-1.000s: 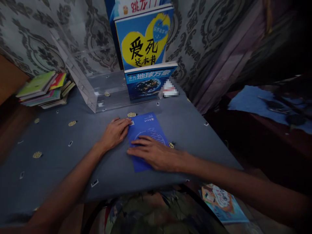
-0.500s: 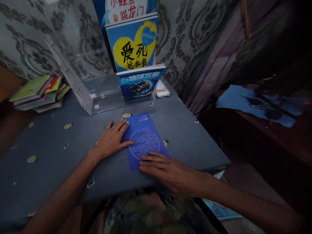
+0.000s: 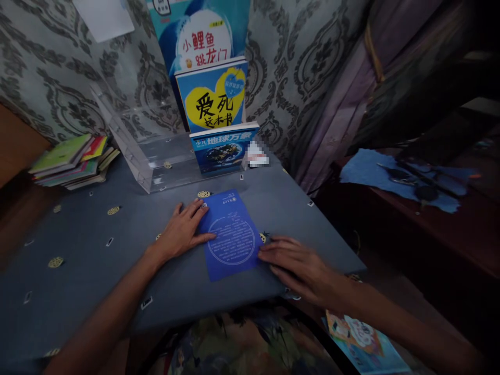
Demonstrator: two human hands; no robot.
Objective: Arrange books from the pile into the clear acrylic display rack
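Observation:
A blue printed card (image 3: 230, 239) with a white circle and small upside-down text lies flat on the grey-blue tablecloth (image 3: 94, 234). Across its left edge rests my left hand (image 3: 182, 232), fingers stretched and thumb apart, touching the card's surface. At the lower right edge of the card is my right hand (image 3: 299, 263); its fingers are extended and close together, the tips on or right beside that edge. Neither hand grips anything.
A clear acrylic stand (image 3: 142, 164) at the back holds a book with an earth cover (image 3: 224, 151), a yellow-heart book (image 3: 213, 99) and a teal book (image 3: 203, 31). Stacked books (image 3: 74, 159) lie at left. Scissors (image 3: 398, 174) rest on blue cloth (image 3: 359, 166) at right.
My right hand has slid right, off the card's face to its right edge. The left hand stays on the card. The camera view has tilted up a little.

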